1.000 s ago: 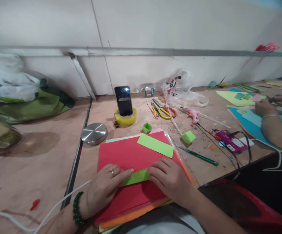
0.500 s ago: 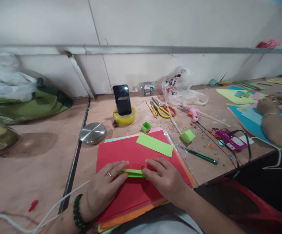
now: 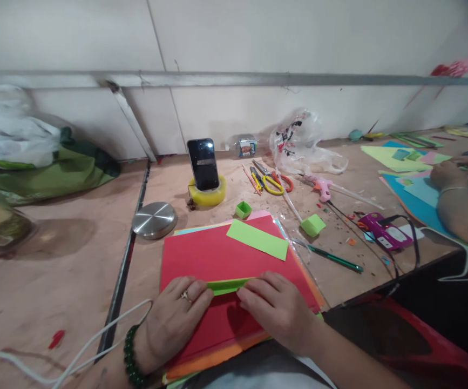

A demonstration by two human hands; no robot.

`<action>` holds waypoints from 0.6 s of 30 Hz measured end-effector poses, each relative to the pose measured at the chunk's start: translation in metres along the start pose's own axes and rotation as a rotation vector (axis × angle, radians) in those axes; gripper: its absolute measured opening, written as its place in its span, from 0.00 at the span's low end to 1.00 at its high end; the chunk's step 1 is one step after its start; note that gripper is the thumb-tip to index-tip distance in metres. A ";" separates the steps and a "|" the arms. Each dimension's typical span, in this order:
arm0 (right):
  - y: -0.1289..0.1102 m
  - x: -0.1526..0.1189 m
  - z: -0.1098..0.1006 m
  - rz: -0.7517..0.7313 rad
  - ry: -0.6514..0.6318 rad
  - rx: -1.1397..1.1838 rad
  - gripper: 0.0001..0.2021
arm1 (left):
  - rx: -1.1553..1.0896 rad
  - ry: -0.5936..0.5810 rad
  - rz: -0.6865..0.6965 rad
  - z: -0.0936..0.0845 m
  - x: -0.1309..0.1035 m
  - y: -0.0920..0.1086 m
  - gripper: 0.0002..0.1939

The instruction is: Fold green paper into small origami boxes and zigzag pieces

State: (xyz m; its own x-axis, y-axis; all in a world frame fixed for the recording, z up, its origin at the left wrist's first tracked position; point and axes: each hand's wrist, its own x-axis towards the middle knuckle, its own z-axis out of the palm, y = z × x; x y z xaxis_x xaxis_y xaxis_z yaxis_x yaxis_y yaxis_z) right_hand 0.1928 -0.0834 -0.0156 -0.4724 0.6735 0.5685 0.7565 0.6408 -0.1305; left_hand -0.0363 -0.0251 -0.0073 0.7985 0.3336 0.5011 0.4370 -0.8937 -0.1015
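A folded green paper strip (image 3: 226,287) lies over the red sheet (image 3: 193,254), which tops a stack of coloured paper. My left hand (image 3: 179,313), with a ring and a green bead bracelet, pinches the strip's left end. At its right end, my right hand (image 3: 278,308) grips it between thumb and fingers. Behind the hands, a flat light green rectangle (image 3: 257,239) rests on the red sheet. Just past the stack sit a small green paper box (image 3: 243,209) and a green paper piece (image 3: 312,225) at the end of a white stick.
A phone (image 3: 203,165) stands in a yellow tape roll (image 3: 207,193). Around it are a round metal disc (image 3: 154,220), scissors (image 3: 273,185), a pink glue gun (image 3: 321,188), a green pen (image 3: 334,258) and a purple device (image 3: 385,231). Another person's hand (image 3: 448,175) is at the right.
Both hands have shifted slightly on the strip, with fingers curled closer round its ends. The strip looks more upright and folded. The view has moved a little.
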 end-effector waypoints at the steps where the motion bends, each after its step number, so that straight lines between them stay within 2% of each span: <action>1: 0.001 0.001 0.001 0.023 -0.020 -0.017 0.08 | 0.009 -0.003 0.002 0.000 0.000 0.000 0.17; 4: 0.004 0.001 0.004 0.069 -0.072 -0.064 0.09 | 0.081 0.012 -0.009 0.000 0.000 0.001 0.19; 6: 0.006 0.000 0.006 0.055 -0.099 -0.048 0.11 | 0.089 -0.021 -0.001 0.000 -0.001 0.001 0.19; 12: 0.007 -0.005 0.013 0.053 -0.068 0.066 0.14 | -0.055 -0.111 -0.013 0.001 0.000 -0.001 0.16; 18: 0.007 -0.007 0.010 0.163 -0.063 0.203 0.09 | -0.195 -0.145 -0.165 -0.001 0.000 0.001 0.18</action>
State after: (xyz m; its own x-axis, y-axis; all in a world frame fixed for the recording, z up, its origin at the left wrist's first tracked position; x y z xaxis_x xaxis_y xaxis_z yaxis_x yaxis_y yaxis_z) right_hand 0.1968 -0.0797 -0.0282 -0.3840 0.7913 0.4758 0.7217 0.5786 -0.3800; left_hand -0.0364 -0.0263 -0.0067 0.7800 0.5064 0.3676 0.4896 -0.8597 0.1456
